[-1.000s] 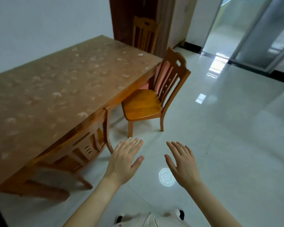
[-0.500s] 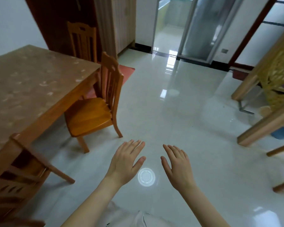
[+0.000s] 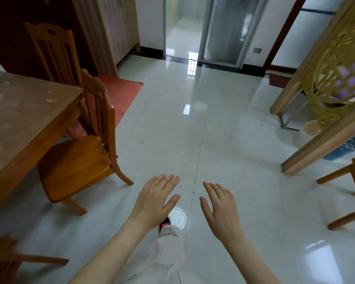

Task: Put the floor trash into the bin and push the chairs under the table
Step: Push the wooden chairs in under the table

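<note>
The view has swung right off the bench [image 3: 25,119]; one pulled-out chair [image 3: 78,160] stands left of the fingers, not yet pushed in. Left hand [image 3: 154,199] and right hand [image 3: 219,210] are splayed, grasping nothing. Four chairs counted. One blue bin [image 3: 344,148] far right. No floor trash seen.

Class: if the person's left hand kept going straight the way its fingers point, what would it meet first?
The left hand points forward over bare floor; the way looks free, towards the far doorway. The chair lies off to its left.
</note>
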